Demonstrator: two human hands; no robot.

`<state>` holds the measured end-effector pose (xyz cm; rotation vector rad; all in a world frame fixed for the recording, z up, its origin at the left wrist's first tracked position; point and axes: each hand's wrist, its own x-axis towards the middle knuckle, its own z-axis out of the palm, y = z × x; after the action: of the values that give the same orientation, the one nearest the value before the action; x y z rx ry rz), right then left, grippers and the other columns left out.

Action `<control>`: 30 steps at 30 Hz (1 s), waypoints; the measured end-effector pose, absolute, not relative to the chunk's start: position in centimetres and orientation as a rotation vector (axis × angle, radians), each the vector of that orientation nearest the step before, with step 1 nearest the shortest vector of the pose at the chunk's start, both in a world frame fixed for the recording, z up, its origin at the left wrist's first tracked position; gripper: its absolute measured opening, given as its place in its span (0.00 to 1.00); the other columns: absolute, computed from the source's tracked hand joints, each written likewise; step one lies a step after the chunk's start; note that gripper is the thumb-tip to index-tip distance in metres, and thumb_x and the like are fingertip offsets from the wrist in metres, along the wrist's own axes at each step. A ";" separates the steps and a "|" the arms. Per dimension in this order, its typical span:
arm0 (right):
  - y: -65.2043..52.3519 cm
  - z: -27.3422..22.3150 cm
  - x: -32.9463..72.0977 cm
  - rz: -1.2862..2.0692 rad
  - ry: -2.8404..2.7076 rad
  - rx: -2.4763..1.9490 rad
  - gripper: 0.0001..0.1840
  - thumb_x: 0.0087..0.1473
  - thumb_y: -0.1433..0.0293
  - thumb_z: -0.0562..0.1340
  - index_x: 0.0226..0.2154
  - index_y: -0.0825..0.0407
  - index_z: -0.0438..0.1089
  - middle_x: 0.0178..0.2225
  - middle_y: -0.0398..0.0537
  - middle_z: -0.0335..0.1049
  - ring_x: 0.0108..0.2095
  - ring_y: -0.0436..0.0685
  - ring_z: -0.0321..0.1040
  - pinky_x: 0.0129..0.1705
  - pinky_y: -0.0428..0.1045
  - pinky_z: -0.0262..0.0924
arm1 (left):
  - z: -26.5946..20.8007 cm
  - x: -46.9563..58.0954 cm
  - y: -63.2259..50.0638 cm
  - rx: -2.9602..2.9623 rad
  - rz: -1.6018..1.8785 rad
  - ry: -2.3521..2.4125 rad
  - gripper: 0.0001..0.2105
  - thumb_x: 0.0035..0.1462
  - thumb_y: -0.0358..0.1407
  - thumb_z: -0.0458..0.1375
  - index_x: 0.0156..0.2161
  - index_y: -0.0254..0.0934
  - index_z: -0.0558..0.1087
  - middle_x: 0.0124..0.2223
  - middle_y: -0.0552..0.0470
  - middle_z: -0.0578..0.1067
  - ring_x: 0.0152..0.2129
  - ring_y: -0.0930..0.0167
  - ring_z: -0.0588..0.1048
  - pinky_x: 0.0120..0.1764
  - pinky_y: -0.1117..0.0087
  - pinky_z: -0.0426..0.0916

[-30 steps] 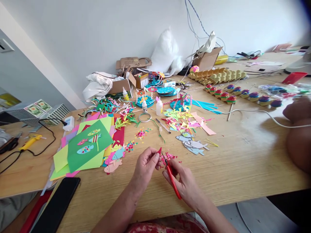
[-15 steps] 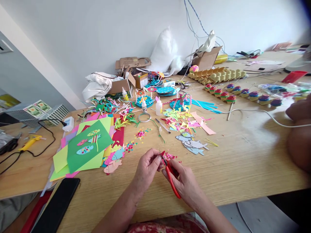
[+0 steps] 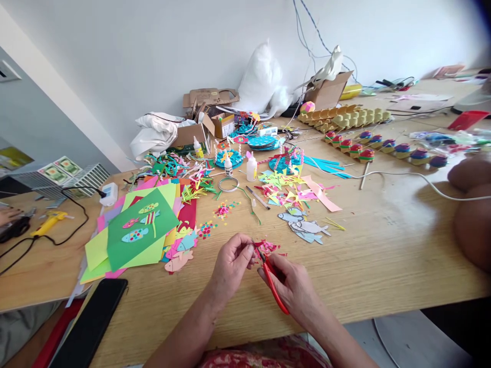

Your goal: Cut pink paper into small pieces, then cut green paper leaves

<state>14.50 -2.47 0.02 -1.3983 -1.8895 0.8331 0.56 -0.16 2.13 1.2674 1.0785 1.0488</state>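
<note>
My left hand (image 3: 230,266) pinches a small red paper scrap (image 3: 258,245) just above the wooden table (image 3: 383,255). My right hand (image 3: 293,289) grips red-handled scissors (image 3: 274,283), whose blades meet the scrap. Red and pink snippets (image 3: 268,248) lie right behind the scissors' tip. Grey paper fish (image 3: 305,227) rest a little farther back to the right.
A green sheet with paper fish (image 3: 140,225) tops a stack of coloured paper on the left. Glue bottles (image 3: 251,167), cut shapes and boxes crowd the back. A black phone (image 3: 90,327) lies near the left edge. Another person's arm (image 3: 471,220) rests at right; a white cable (image 3: 422,180) crosses there.
The hands stay in the same spot; the scissors' blades and the red scrap shifted only slightly between cuts.
</note>
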 end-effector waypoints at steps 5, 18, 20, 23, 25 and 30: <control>-2.6 -0.2 14.6 0.802 -1.901 -1.407 0.15 0.51 0.63 0.53 0.17 0.52 0.54 0.15 0.36 0.50 0.18 0.46 0.46 0.19 0.42 0.43 | 2.0 0.5 -0.1 1.234 1.054 1.095 0.07 0.51 0.37 0.52 0.27 0.35 0.63 0.23 0.57 0.65 0.20 0.77 0.65 0.24 0.77 0.61; -2.6 -0.2 14.5 0.870 -1.870 -1.394 0.17 0.52 0.62 0.52 0.17 0.52 0.54 0.15 0.36 0.47 0.17 0.45 0.45 0.19 0.42 0.43 | 1.9 0.4 -0.4 1.158 1.080 1.072 0.07 0.53 0.37 0.51 0.31 0.34 0.64 0.24 0.55 0.66 0.21 0.77 0.65 0.25 0.76 0.61; -2.5 0.0 14.5 0.890 -1.857 -1.380 0.17 0.51 0.62 0.53 0.17 0.52 0.54 0.16 0.36 0.47 0.18 0.45 0.44 0.19 0.42 0.43 | 1.8 0.4 -0.4 1.166 1.067 1.058 0.07 0.52 0.37 0.52 0.30 0.34 0.64 0.24 0.55 0.65 0.21 0.77 0.65 0.25 0.76 0.61; -2.5 0.1 14.4 0.942 -1.862 -1.363 0.16 0.52 0.62 0.52 0.18 0.52 0.54 0.16 0.36 0.48 0.19 0.46 0.45 0.20 0.42 0.43 | 1.6 0.3 -0.3 1.203 1.047 1.052 0.07 0.52 0.37 0.52 0.28 0.34 0.63 0.24 0.55 0.65 0.21 0.77 0.64 0.25 0.77 0.60; -2.6 0.3 14.5 0.982 -1.873 -1.354 0.15 0.52 0.63 0.52 0.19 0.52 0.54 0.17 0.36 0.48 0.19 0.46 0.46 0.20 0.42 0.44 | 1.6 0.3 -0.2 1.211 1.037 1.050 0.07 0.52 0.37 0.52 0.27 0.34 0.63 0.23 0.55 0.65 0.21 0.77 0.64 0.25 0.76 0.60; -2.7 0.6 14.6 1.018 -1.871 -1.328 0.14 0.53 0.63 0.52 0.21 0.53 0.58 0.18 0.36 0.52 0.20 0.47 0.49 0.21 0.43 0.45 | 1.8 0.3 -0.3 1.233 0.998 1.040 0.07 0.51 0.37 0.52 0.27 0.34 0.64 0.22 0.56 0.64 0.20 0.77 0.63 0.25 0.76 0.60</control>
<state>14.60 -2.73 0.64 -1.3279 -1.8714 1.0178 0.28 -0.29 1.84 1.2329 1.0404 0.9975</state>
